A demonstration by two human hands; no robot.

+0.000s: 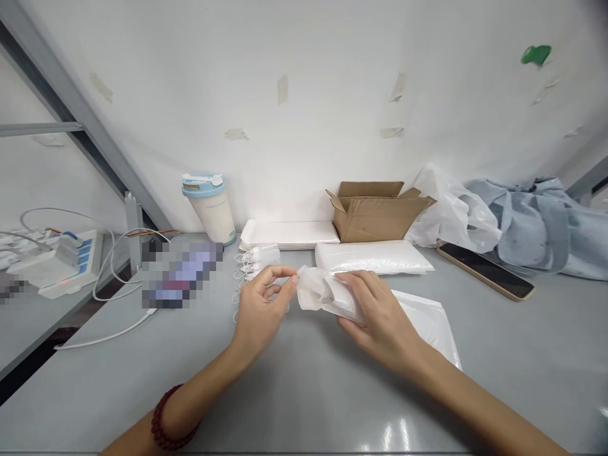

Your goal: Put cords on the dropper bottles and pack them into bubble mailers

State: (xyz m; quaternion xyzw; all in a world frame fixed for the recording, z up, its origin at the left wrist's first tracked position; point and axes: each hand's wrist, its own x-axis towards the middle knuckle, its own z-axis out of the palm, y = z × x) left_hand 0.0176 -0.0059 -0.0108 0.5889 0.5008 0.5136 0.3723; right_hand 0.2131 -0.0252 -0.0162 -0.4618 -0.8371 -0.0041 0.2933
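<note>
White pouch between fingers

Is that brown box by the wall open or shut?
The brown box is open: its flaps stick up and out. What's inside, I can't tell.

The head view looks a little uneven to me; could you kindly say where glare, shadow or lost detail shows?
In the head view, bright glare near the bottom edge of the grey tabletop, right of centre; also in the head view, a soft shadow on it below the white pouch, and coarse pixel blocks masking a purplish thing at left.
</note>
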